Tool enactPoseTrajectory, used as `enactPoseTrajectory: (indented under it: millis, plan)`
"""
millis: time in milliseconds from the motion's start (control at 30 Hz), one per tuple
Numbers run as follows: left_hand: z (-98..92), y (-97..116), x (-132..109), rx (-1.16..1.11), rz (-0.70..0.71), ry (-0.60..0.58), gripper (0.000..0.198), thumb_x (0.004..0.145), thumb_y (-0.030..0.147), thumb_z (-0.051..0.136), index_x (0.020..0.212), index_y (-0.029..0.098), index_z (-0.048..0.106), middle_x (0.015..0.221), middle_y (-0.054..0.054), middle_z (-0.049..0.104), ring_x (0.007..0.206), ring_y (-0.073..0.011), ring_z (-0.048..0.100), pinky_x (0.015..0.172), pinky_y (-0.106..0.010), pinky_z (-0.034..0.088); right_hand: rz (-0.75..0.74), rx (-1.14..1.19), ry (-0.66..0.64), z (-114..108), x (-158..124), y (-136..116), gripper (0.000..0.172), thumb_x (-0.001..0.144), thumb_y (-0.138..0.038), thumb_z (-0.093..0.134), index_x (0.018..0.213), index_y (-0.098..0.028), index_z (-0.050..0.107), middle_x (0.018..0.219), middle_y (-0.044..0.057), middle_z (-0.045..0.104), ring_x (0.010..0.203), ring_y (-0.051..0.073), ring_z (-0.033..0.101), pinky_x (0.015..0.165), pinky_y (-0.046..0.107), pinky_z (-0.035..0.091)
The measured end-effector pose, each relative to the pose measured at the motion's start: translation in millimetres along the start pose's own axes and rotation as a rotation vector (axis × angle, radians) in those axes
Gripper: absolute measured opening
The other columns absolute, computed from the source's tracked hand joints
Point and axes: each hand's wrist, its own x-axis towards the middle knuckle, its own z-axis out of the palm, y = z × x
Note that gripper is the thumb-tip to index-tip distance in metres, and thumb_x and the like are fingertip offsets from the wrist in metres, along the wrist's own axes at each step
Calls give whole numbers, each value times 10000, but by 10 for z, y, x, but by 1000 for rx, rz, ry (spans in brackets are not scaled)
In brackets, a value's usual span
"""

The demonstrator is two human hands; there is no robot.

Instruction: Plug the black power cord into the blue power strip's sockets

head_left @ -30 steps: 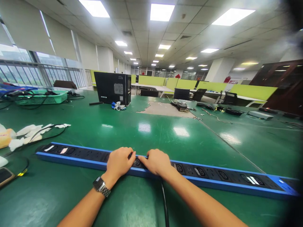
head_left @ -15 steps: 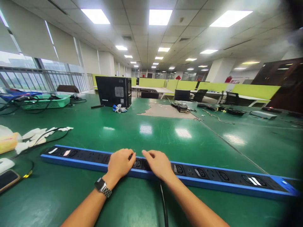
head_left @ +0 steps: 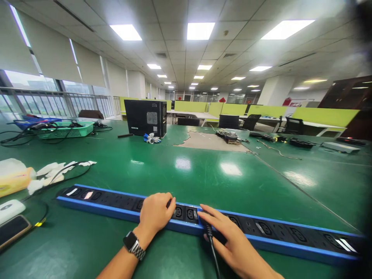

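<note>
A long blue power strip [head_left: 116, 211] with black sockets lies across the green table. My left hand [head_left: 157, 211], a watch on its wrist, is closed over the strip's middle, with its fingers curled on the far side. My right hand [head_left: 228, 234] lies over the strip farther right with its fingers stretched and apart. Beside its fingers and thumb is a black power plug [head_left: 208, 229] at the strip; its cord runs down toward me. How far the plug sits in a socket is hidden.
At left are a phone [head_left: 13, 228], a white device [head_left: 11, 210], tissues [head_left: 48, 172] and a green basket [head_left: 71, 130] with cables. Farther back stand a black computer case [head_left: 145, 119] and a gloves-like bundle [head_left: 152, 138]. Electronic parts [head_left: 231, 136] lie back right.
My right hand has shifted right and its fingers have opened out, uncovering the plug and a socket. The left hand keeps its place on the strip. The view has shifted slightly.
</note>
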Motion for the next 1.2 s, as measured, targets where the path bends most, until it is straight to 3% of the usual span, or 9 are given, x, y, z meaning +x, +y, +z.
enactPoseTrajectory:
  millis: [100, 267, 467, 600, 733, 900, 1033, 1133, 1200]
  plan:
    - [3, 0, 1, -3, 4, 10, 280, 919, 328, 444, 767, 223, 654, 748, -34, 709, 705, -195, 642, 599, -274, 350, -31, -66, 190, 218, 21, 64, 393, 857, -313, 569, 1248, -326, 605, 1309, 63, 593, 1193, 228, 565, 986, 417, 486]
    - [10, -3, 1, 9, 3, 11, 287, 920, 334, 441, 760, 223, 651, 743, -33, 707, 695, -191, 637, 590, -272, 339, -5, -3, 256, 274, 52, 79, 365, 834, -360, 599, 1188, -287, 651, 1240, 60, 643, 1139, 234, 605, 973, 406, 497]
    - [27, -8, -11, 1, 6, 25, 303, 921, 345, 435, 754, 224, 656, 732, -31, 707, 680, -183, 629, 572, -269, 307, 353, 273, 530, 110, 201, -95, 446, 847, -536, 504, 1092, -207, 680, 988, 83, 741, 910, 236, 699, 817, 357, 564]
    - [18, -26, -5, -84, -44, 79, 328, 920, 340, 426, 707, 214, 640, 679, -24, 686, 627, -162, 601, 556, -261, 283, 281, 272, 373, 203, 389, -341, 444, 845, -517, 503, 1079, -186, 683, 980, 90, 740, 882, 230, 697, 791, 322, 546]
    - [-3, -81, 14, -349, -186, 216, 382, 925, 382, 404, 678, 202, 634, 548, 11, 588, 533, -128, 521, 540, -243, 286, 257, 168, 196, 357, 609, -548, 421, 880, -456, 455, 1117, -185, 673, 1024, 88, 731, 916, 234, 687, 829, 337, 518]
    - [-9, -152, 45, -684, -275, 388, 467, 917, 477, 400, 616, 184, 605, 447, 57, 386, 456, -110, 392, 504, -237, 283, 235, 50, 140, 417, 799, -662, 403, 885, -418, 455, 1122, -176, 672, 1021, 96, 733, 927, 233, 684, 834, 325, 504]
    - [0, -178, 59, -780, -330, 434, 494, 903, 513, 402, 586, 181, 585, 456, 59, 338, 457, -111, 358, 489, -238, 280, 163, 87, 196, 209, 1080, -659, 370, 883, -450, 464, 905, -184, 721, 819, 62, 743, 775, 204, 688, 723, 293, 518]
    - [0, -181, 58, -772, -319, 422, 491, 901, 507, 408, 571, 182, 574, 454, 62, 313, 455, -107, 346, 487, -240, 269, 144, 281, 250, -238, 1444, -612, 392, 852, -480, 517, 725, -158, 701, 698, 61, 718, 652, 180, 674, 642, 295, 538]
    - [-6, -178, 56, -763, -307, 422, 485, 902, 496, 411, 568, 182, 571, 456, 63, 307, 456, -104, 340, 491, -239, 268, 269, 486, 276, -597, 1673, -572, 398, 837, -478, 551, 685, -134, 683, 693, 85, 717, 578, 173, 663, 581, 316, 551]
